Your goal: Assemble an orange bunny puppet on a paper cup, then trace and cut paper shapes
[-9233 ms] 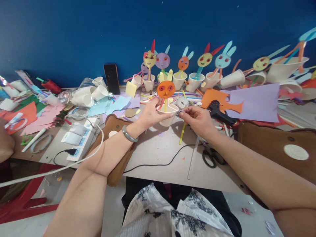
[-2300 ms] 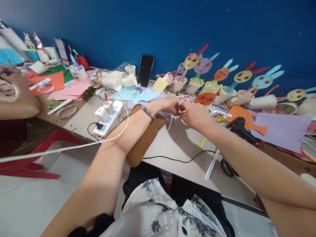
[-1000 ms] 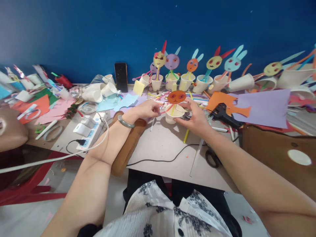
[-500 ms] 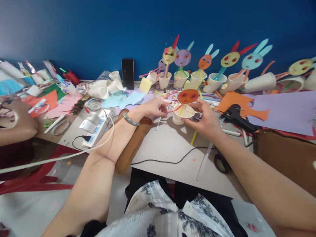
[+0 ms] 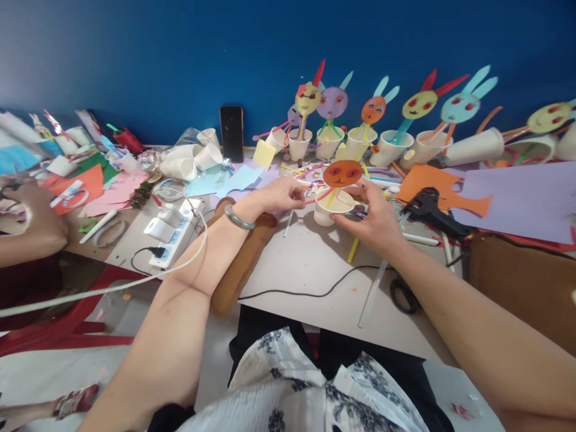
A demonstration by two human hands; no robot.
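Note:
A white paper cup (image 5: 327, 211) stands on the grey table (image 5: 306, 270). An orange paper face (image 5: 342, 173) on a yellow straw rises from it. My right hand (image 5: 373, 219) curls round the cup's right side and holds it. My left hand (image 5: 283, 195), with a green bangle on the wrist, is just left of the cup, its fingertips pinched on a thin straw piece that I cannot make out well. My left forearm rests on a brown cushion (image 5: 238, 264).
A row of finished paper-cup rabbits (image 5: 373, 129) lines the blue wall. A black glue gun (image 5: 432, 210), orange and purple paper (image 5: 517, 201), scissors (image 5: 402, 294), a black cable, a power strip (image 5: 168, 234), a phone (image 5: 231, 125) and loose cups lie around. Another person's arm (image 5: 27, 222) is at left.
The view has shifted slightly; my hands stay at the cup. Nine seconds ago the cup was lifted in my left hand; now it stands on the table with my right hand round it.

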